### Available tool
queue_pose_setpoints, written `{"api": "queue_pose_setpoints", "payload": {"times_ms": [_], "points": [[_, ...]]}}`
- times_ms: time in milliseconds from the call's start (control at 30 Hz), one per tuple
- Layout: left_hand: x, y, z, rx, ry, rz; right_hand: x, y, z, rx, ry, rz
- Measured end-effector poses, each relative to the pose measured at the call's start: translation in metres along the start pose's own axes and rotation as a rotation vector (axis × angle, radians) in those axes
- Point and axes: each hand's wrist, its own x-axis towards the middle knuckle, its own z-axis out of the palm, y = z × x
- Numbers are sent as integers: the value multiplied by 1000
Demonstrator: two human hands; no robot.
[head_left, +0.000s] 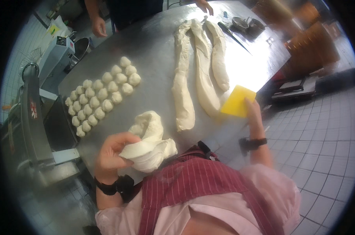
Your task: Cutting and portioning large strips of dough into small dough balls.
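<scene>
My left hand (114, 152) is closed around a soft, folded piece of dough (150, 147), which bulges and droops out over the near edge of the metal table. In my right hand (254, 111) is a flat yellow dough scraper (238, 102), its lower left corner close to the end of the middle dough strip. Three long strips lie side by side: a left strip (182, 86), a middle strip (203, 70) and a shorter right strip (219, 58). Several small dough balls (103, 93) stand in rows on the table's left part. My right fingertips are partly hidden by the scraper.
A knife (233, 36) and small metal bowls (240, 24) lie toward the far right of the steel table (150, 55). Across the table stands a person, one hand (99, 28) hanging at the edge. A grey machine (32, 117) stands close at left.
</scene>
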Motion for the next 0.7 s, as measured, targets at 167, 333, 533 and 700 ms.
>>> {"api": "queue_pose_setpoints", "payload": {"times_ms": [167,333,533,700], "points": [[8,-4,-7,-128,-18,22,36,17,-19,-119,165,-97],[23,-1,15,-37,87,-55,115,14,-15,186,263,68],[43,-6,27,-76,-13,-29,78,18,62,-502,81,-364],[54,-16,30,-113,-26,2,-92,-53,140,-345,-1213,-564]]}}
